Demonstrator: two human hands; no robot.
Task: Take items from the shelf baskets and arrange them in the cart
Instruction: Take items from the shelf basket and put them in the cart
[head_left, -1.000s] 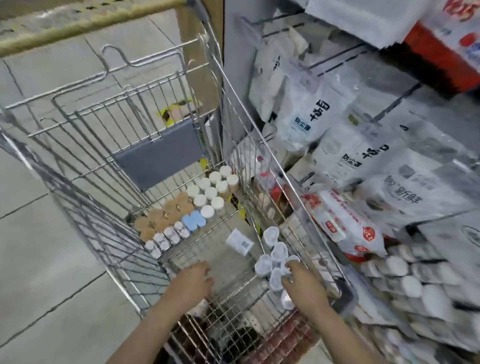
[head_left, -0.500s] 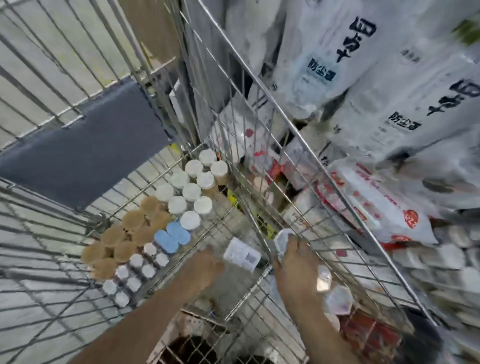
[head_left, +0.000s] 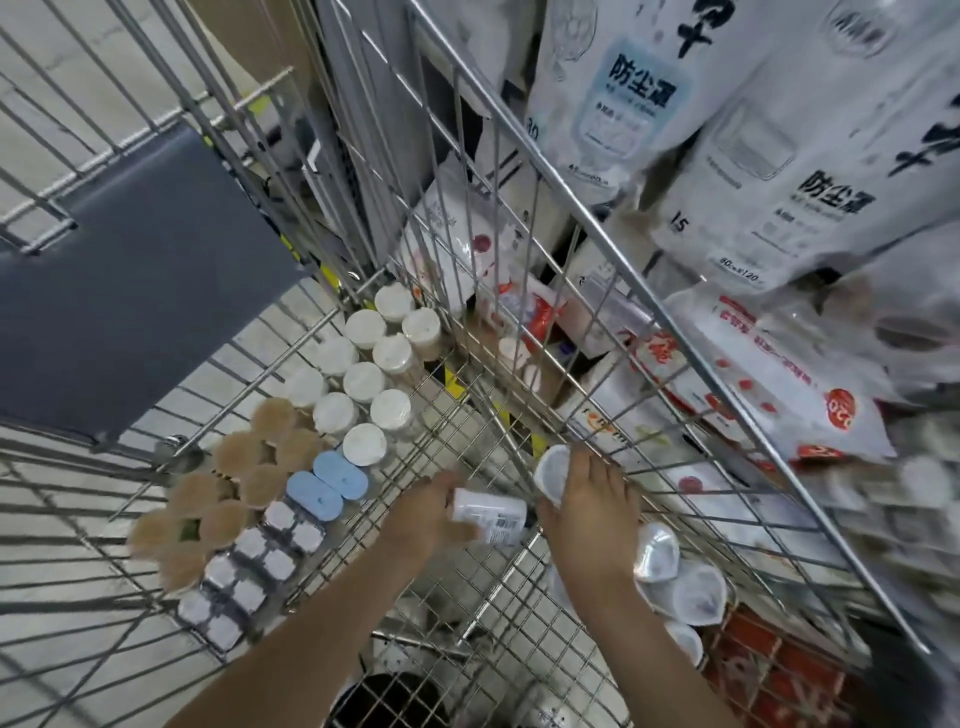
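Right hand (head_left: 592, 519) hiding most of white cup (head_left: 551, 470); fingers out of sight behind cup. Left hand (head_left: 431, 519) covering near end of small labelled bottle (head_left: 491, 514); label print too small for reading. Shelf goods at 3 o'clock (head_left: 924, 499) blurring. Hanging bags at 1 o'clock (head_left: 779, 208) running off frame.

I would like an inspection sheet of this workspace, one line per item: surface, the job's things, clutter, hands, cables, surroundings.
Surface: wire floor of the cart; items stand in rows at its far left part.
Job's things: white-lidded jars, tan-topped items, two blue cases, small white-capped packs, white cups lying by the right wall.
Clutter: nothing seen.
Hands: left hand holds a white labelled bottle lying on its side; right hand grips a white cup.
Cables: nothing seen.
Surroundings: grey seat flap; hanging white bags and a red-printed pack on the shelf behind the cart's right side.
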